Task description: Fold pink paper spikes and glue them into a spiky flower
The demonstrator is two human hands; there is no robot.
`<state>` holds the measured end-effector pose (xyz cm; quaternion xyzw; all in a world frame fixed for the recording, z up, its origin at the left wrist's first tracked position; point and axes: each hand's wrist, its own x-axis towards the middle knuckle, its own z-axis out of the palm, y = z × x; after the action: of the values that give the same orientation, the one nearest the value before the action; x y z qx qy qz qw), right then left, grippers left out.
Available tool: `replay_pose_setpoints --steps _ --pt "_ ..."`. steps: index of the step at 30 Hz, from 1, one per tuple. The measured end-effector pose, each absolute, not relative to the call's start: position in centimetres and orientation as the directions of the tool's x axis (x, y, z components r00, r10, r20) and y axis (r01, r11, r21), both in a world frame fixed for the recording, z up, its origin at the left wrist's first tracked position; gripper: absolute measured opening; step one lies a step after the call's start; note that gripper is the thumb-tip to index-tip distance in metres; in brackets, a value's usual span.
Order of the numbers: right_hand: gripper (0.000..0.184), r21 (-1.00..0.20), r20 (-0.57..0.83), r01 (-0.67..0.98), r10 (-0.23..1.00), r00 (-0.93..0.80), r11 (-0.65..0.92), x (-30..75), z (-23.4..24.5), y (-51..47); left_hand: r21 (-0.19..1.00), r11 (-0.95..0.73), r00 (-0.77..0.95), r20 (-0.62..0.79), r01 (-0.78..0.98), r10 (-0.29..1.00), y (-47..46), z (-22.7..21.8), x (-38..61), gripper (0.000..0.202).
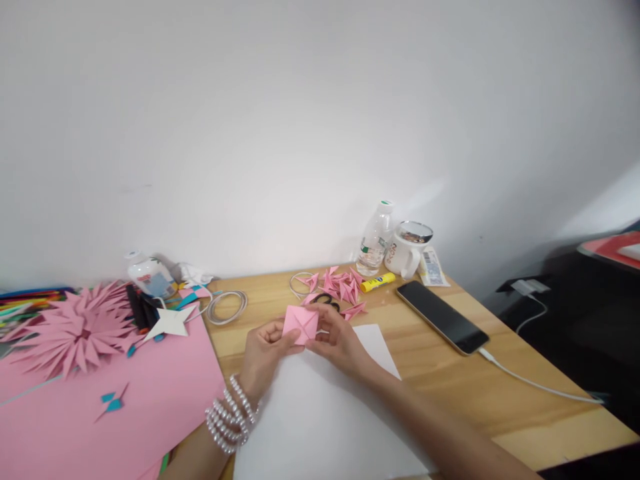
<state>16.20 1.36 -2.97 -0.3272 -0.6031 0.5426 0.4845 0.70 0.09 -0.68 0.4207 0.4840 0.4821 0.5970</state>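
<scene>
A small pink folded paper square (301, 323) with creases meeting near its middle is held up between both hands. My left hand (270, 343) pinches its left and lower edge, thumb on the front. On the other side, my right hand (336, 339) grips the right and lower edge with thumb and fingers. Beneath them lies a white sheet of paper (320, 417). Just behind my right hand, black-handled scissors (326, 301) are partly hidden. Beyond them sits a pile of pink folded paper pieces (345, 285).
A yellow glue stick (378, 282), plastic bottle (374, 240), white mug (406, 250) and charging phone (443, 317) stand or lie at right. Left are a coiled cable (227, 307), pink spiky paper flower (83, 330), white paper star (171, 323) and pink sheet (165, 400).
</scene>
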Motion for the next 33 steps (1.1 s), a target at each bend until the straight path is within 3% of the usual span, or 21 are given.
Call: replay_pose_setpoints --steps 3,8,14,23,27,33 --pt "0.064 -0.976 0.186 -0.161 0.950 -0.250 0.149 16.0 -3.3 1.5 0.965 0.175 0.031 -0.173 -0.195 0.985 0.0 -0.7 0.8 0.028" --pt "0.042 -0.987 0.099 -0.156 0.937 -0.334 0.049 15.8 -3.7 1.7 0.972 0.149 -0.014 -0.154 -0.180 0.988 -0.1 -0.8 1.0 0.025" --pt "0.033 -0.985 0.061 -0.170 0.959 -0.278 0.013 15.7 -3.6 1.5 0.984 0.114 -0.001 -0.115 -0.133 0.993 -0.3 -0.9 1.2 0.023" --pt "0.041 -0.975 0.076 -0.220 0.947 -0.313 0.005 16.0 -3.8 1.8 0.911 0.225 0.026 -0.230 -0.345 0.973 0.0 -0.9 1.1 0.023" --pt "0.044 -0.977 0.098 -0.212 0.936 -0.338 0.026 16.2 -3.8 2.0 0.917 0.185 -0.027 -0.208 -0.353 0.978 0.2 -0.9 1.1 0.020" --pt "0.035 -0.950 -0.029 -0.284 0.945 -0.326 -0.127 16.2 -2.8 1.9 0.947 0.160 -0.093 -0.192 -0.278 0.977 0.3 -1.0 1.1 0.026"
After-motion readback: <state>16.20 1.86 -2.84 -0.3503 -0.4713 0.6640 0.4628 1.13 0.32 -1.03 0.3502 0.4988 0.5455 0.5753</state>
